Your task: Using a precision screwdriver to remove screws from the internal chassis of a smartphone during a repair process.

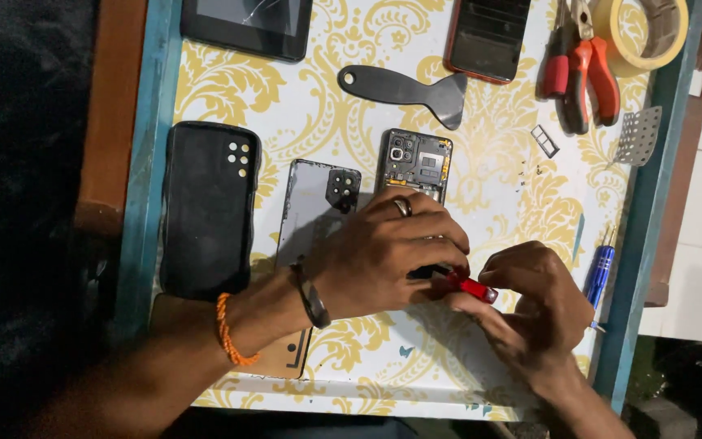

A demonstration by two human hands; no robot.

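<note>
- Two hands are working together near the middle of the table (481, 175), over an opened phone (414, 167) with its back taken off.
- Doing this step well, I think, is about keeping the phone pressed flat so it is not sliding, and keeping the little red tool (474, 288) straight and gentle on the small parts.
- The left hand (387, 256) is lying on the near half of the phone, fingers curled and pressed together, holding it down; a ring is showing on one finger.
- The right hand (530, 305) is pinching the red tool between thumb and fingers, closed tight around it, just right of the left hand and touching it.
- The tool's tip is hiding under the left hand, so I cannot tell what it is touching.
- The grey back cover (314, 207) is lying just left of the phone, and a black case (207, 207) is lying further left.
- A black scraper (404, 88) is lying far from the hands, and red pliers (582, 69) and a tape roll (652, 32) are sitting at the far right.
- A blue screwdriver (600, 272) is resting right of the right hand.
</note>
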